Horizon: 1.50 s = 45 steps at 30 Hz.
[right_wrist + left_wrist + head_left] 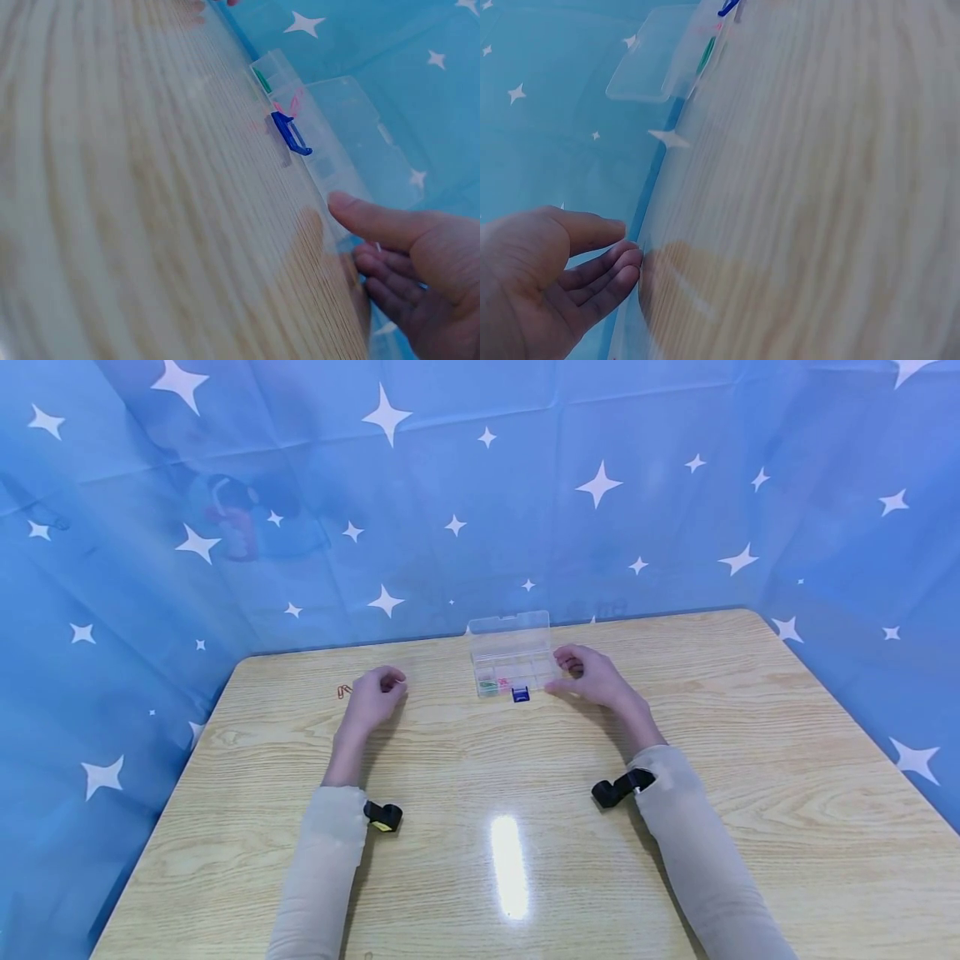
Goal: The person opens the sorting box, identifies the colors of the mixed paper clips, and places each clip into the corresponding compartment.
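A clear plastic compartment box [512, 670] stands near the back of the table, its lid [512, 631] raised at the back. Green paper clips [487, 685] lie in the front left compartment, with pink clips [503, 682] in the one beside it. A blue latch [291, 135] juts from the front wall. My right hand [592, 678] holds the box's right end, thumb at the front corner and fingers toward the back. To the left, my left hand [375, 697] hovers low with loosely bent fingers and nothing visible in them. Red paper clips [343, 691] lie just left of it.
The light wood table [450, 827] reaches back to a blue curtain [480, 527] with white stars. Black wrist cameras [384, 816] sit on both sleeves. A bright light reflection shows on the table's front middle.
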Motion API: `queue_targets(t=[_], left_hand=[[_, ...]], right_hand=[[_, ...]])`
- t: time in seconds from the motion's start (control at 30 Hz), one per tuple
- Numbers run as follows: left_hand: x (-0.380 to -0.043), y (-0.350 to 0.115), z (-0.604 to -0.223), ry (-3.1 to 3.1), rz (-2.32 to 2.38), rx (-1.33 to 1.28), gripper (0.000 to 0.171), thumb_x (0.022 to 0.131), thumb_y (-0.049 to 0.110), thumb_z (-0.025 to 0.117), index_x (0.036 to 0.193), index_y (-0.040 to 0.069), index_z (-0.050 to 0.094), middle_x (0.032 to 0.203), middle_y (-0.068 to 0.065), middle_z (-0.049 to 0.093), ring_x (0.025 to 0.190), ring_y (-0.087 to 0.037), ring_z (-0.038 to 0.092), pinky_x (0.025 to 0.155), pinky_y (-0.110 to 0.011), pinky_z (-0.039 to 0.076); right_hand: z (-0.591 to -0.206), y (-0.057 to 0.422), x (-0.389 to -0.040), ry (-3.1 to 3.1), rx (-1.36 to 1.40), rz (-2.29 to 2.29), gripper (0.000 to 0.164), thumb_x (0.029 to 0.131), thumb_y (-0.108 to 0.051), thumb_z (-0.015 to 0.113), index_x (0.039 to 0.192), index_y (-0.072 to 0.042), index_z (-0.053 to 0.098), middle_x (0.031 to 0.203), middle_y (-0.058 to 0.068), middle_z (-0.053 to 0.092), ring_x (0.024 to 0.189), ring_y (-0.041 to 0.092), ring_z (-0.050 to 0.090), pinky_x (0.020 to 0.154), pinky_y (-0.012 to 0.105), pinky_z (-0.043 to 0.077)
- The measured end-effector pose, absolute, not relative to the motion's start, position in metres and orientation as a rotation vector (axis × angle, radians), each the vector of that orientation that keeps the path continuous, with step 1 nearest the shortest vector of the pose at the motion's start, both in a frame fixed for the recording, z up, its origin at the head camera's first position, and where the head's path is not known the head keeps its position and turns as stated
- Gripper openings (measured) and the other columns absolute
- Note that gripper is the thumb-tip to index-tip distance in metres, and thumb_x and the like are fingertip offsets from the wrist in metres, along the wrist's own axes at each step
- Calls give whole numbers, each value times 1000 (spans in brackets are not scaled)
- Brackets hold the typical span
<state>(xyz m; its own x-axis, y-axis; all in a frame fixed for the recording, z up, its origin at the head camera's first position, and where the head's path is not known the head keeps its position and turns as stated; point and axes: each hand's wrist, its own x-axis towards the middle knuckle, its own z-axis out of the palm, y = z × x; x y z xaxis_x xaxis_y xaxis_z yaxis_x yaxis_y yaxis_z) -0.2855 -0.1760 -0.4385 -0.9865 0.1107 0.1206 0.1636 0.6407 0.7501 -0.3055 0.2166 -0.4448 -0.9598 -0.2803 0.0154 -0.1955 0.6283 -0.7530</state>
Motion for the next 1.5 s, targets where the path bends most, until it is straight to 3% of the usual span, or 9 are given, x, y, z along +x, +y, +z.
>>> queue_targets(t=[0.17,0.67,1.03,1.37,1.5], left_hand=[[-282,-189,-437,-2797,-1247,-211,22,99,6,59,115,-7,67,105,-22,69,99,-36,65,90,-46,50],[-278,-220,-436,-2812,-1213,-119,22,98,7,58,113,-6,67,101,-20,67,91,-31,61,79,-38,49],[-270,-236,-434,-2832,-1204,42,22,94,3,66,113,-7,64,106,-21,65,97,-33,62,84,-41,51],[-266,-250,-437,-2783,-1203,209,30,93,9,66,117,-7,61,113,-24,64,103,-36,63,91,-47,52],[-266,-253,-437,-2775,-1196,268,33,95,14,65,120,-8,61,113,-25,64,104,-37,62,87,-45,52]], right_hand=[[-446,217,-306,2741,-402,-1249,67,88,-24,81,142,1,50,131,19,57,121,34,52,106,48,41],[-446,217,-307,2722,-384,-1282,68,87,-23,83,141,1,50,129,18,57,120,33,53,106,47,41],[-447,216,-309,2722,-392,-1283,69,87,-25,82,142,2,50,131,18,56,121,34,52,107,48,40],[-446,216,-307,2716,-391,-1289,68,88,-22,82,142,2,49,130,18,57,120,33,52,106,47,41],[-446,217,-306,2719,-392,-1289,67,88,-22,82,142,2,50,130,19,57,120,34,52,106,47,41]])
